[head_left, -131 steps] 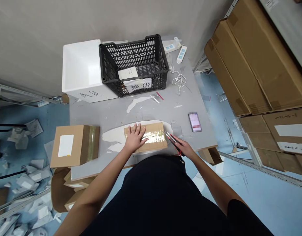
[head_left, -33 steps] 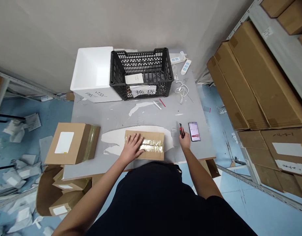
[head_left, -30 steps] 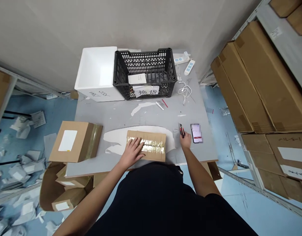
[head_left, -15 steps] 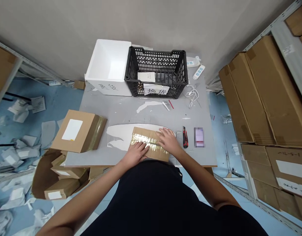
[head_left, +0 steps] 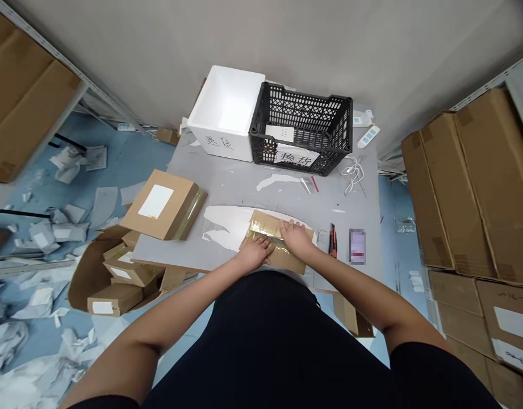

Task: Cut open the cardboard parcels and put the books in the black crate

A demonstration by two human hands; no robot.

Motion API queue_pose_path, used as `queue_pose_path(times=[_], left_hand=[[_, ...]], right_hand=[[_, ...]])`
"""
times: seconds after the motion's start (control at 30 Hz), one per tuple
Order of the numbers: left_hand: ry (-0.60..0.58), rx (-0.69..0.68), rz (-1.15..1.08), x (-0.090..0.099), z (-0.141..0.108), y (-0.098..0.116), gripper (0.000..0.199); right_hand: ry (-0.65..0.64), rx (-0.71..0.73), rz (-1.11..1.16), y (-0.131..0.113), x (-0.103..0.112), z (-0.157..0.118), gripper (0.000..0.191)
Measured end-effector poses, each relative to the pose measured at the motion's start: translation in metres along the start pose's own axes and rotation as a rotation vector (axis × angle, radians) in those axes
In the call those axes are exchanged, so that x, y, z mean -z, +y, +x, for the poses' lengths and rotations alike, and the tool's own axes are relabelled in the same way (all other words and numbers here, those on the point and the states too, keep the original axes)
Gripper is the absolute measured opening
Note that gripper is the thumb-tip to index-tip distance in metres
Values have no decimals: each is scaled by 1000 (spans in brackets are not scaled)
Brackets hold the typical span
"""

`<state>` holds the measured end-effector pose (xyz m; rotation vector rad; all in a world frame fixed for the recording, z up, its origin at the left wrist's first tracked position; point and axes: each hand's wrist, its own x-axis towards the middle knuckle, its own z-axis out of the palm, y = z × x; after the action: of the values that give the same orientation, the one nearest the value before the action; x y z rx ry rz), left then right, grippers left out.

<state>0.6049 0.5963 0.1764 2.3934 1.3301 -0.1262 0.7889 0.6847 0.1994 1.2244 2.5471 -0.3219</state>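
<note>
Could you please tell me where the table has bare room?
Mostly bare tabletop lies between the labelled carton and white foam box, and between phone and white cable. Left hand, right hand, taped box and cutter crowd the front middle.

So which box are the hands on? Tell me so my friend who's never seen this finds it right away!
Find the grey table, then look midway along its near edge. The box lies there, under the left hand and the right hand. Shiny tape runs across its top, while the table's other box, at the left, shows a white label.
</note>
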Motion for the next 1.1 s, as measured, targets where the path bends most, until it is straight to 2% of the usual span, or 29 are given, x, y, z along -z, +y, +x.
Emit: queue_pose_path(times=[0.13,0.2,0.4,0.5,0.67,0.8,0.93,1.0,1.1], left_hand=[[6,-9,9,-5,2,1,56],[18,-17,17,-4,3,0,58],[63,2,62,21,7,-1,75],[70,19,117,33,3,6,63],[97,-5,213,37,-14,24,14],[80,-66,224,35,-24,34,17],[65,-137,167,34,-25,41,22],[61,-131,108,33,-23,42,29],[89,-123,-51,29,-21,38,35]], right_hand=[[-124,74,107,18,21,10,61],[-174,94,173,32,33,19,55],[-225,86,266,60,57,38,26],[-200,55,287,64,60,43,27],[-193,32,333,80,59,55,30],[-205,40,370,96,61,70,25],[-161,46,372,110,70,87,22],[-116,33,360,113,71,92,28],[56,31,295,111,63,90,37]])
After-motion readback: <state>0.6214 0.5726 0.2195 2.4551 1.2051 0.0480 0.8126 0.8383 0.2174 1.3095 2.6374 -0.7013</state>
